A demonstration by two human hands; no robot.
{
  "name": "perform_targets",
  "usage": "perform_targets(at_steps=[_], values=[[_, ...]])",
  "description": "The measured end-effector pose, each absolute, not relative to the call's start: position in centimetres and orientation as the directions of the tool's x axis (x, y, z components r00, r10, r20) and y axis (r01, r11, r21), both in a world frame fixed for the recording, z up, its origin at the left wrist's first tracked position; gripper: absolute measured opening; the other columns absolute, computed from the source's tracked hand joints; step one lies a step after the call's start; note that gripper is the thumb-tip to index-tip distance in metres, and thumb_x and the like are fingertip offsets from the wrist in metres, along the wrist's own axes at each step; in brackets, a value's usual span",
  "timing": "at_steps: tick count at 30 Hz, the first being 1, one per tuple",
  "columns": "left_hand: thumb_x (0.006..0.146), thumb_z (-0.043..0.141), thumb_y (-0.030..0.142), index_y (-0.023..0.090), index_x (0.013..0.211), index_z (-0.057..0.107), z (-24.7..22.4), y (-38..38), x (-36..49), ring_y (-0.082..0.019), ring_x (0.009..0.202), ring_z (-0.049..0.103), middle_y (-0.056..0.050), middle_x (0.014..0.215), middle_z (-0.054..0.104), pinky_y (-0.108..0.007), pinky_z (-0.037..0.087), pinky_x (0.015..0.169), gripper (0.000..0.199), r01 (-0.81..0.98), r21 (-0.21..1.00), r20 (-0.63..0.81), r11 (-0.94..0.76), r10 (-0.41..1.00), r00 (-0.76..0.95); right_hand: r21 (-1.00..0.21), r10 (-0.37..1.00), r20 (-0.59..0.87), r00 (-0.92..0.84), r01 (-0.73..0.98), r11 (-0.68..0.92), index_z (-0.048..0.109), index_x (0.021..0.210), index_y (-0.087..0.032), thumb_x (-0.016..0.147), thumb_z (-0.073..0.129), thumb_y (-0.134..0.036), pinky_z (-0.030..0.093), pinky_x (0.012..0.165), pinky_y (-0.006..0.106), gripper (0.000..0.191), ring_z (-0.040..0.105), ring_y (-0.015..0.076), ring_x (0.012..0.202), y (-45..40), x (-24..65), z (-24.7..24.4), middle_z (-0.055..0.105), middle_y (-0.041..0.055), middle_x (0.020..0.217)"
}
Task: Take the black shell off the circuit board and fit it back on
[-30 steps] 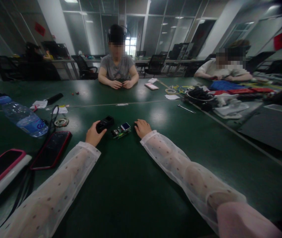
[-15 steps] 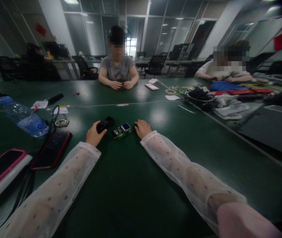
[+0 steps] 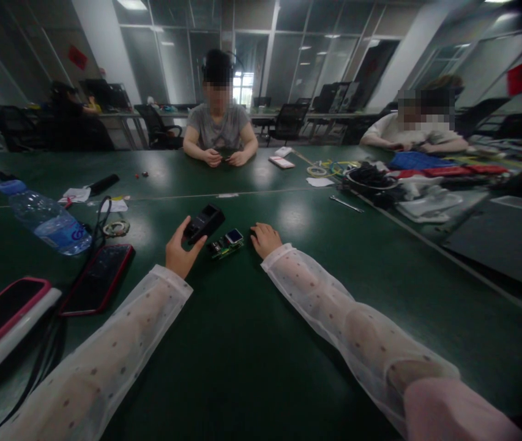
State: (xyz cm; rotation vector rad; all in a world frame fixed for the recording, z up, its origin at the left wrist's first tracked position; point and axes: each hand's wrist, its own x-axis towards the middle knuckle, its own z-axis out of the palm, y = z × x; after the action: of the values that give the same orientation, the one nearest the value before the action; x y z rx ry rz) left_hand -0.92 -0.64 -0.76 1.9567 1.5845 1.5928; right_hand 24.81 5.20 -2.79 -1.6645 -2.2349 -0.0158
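A small black plastic housing (image 3: pixel 205 222) with a rectangular opening is gripped at its near end between the thumb and fingers of my left hand (image 3: pixel 182 254). Just below and to the right of it, a green circuit board (image 3: pixel 225 245) with a small square screen lies on the dark green table (image 3: pixel 251 343). My right hand (image 3: pixel 266 240) rests palm down on the tabletop, right of the board and apart from it. Its fingers are loosely stretched and hold nothing.
On the left are a water bottle (image 3: pixel 49 217), a red-edged phone (image 3: pixel 98 278), a pink-edged phone (image 3: pixel 6 318) and black cables. A wrench (image 3: pixel 346 204) lies right of centre, near a heap of cables and bags (image 3: pixel 380 177). Across the table sits a person (image 3: pixel 219 125).
My left hand has moved slightly right and away from me with the black housing, which now sits farther forward, behind the board. My right hand has stayed in place.
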Motion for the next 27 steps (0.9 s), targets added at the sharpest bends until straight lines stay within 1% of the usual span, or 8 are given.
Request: perform_targets(at_steps=[3, 7, 13, 18, 22, 27], values=[[0.08, 0.063, 0.04, 0.024, 0.137, 0.039, -0.5, -1.6, 0.9, -0.025, 0.111, 0.06, -0.012, 0.129, 0.056, -0.044, 0.05, 0.093, 0.064, 0.586, 0.667, 0.595, -0.46, 0.802, -0.049, -0.209, 0.927, 0.29, -0.237, 0.93, 0.304, 0.053, 0.12, -0.015, 0.091, 0.042, -0.024, 0.039, 0.097, 0.044, 0.033, 0.041, 0.027, 0.125, 5.2, 24.8, -2.8, 0.051, 0.0128, 0.132], [0.079, 0.064, 0.04, 0.022, 0.136, 0.041, -0.4, -2.2, 2.2, -0.027, 0.114, 0.058, -0.013, 0.128, 0.057, -0.046, 0.048, 0.095, 0.064, 0.616, 0.585, 0.643, -0.528, 0.765, 0.044, -0.214, 0.927, 0.296, -0.233, 0.929, 0.302, 0.054, 0.119, -0.016, 0.09, 0.043, -0.025, 0.038, 0.097, 0.044, 0.032, 0.041, 0.0266, 0.125, 5.2, 24.8, -2.9, 0.051, 0.0128, 0.132], [0.08, 0.063, 0.04, 0.022, 0.135, 0.042, -0.2, -2.3, 2.2, -0.026, 0.111, 0.059, -0.012, 0.125, 0.059, -0.044, 0.05, 0.092, 0.061, 0.646, 0.555, 0.653, -0.524, 0.756, 0.051, -0.203, 0.925, 0.298, -0.237, 0.931, 0.304, 0.053, 0.12, -0.016, 0.09, 0.043, -0.024, 0.038, 0.097, 0.044, 0.033, 0.041, 0.0269, 0.125, 5.4, 24.8, -3.1, 0.051, 0.0126, 0.132], [0.081, 0.062, 0.039, 0.021, 0.135, 0.042, 0.1, -2.6, 2.4, -0.026, 0.11, 0.059, -0.012, 0.125, 0.059, -0.044, 0.049, 0.094, 0.06, 0.67, 0.496, 0.67, -0.552, 0.735, 0.11, -0.201, 0.924, 0.297, -0.242, 0.93, 0.308, 0.053, 0.12, -0.016, 0.091, 0.041, -0.025, 0.038, 0.096, 0.045, 0.033, 0.041, 0.027, 0.125, 5.4, 24.9, -3.0, 0.051, 0.0127, 0.132], [0.081, 0.063, 0.039, 0.021, 0.135, 0.042, 0.1, -2.7, 2.4, -0.025, 0.105, 0.061, -0.011, 0.119, 0.061, -0.042, 0.05, 0.091, 0.06, 0.677, 0.464, 0.674, -0.572, 0.724, 0.149, -0.208, 0.924, 0.296, -0.24, 0.929, 0.308, 0.053, 0.12, -0.016, 0.091, 0.041, -0.025, 0.038, 0.097, 0.045, 0.033, 0.041, 0.0269, 0.125, 5.3, 24.9, -3.0, 0.051, 0.0127, 0.132], [0.082, 0.062, 0.038, 0.021, 0.135, 0.042, 0.2, -2.7, 2.3, -0.024, 0.104, 0.061, -0.011, 0.118, 0.061, -0.043, 0.05, 0.091, 0.059, 0.67, 0.466, 0.67, -0.577, 0.725, 0.158, -0.212, 0.924, 0.298, -0.241, 0.927, 0.31, 0.053, 0.12, -0.016, 0.091, 0.041, -0.025, 0.038, 0.097, 0.045, 0.033, 0.041, 0.0273, 0.125, 5.3, 24.9, -3.0, 0.051, 0.0126, 0.132]])
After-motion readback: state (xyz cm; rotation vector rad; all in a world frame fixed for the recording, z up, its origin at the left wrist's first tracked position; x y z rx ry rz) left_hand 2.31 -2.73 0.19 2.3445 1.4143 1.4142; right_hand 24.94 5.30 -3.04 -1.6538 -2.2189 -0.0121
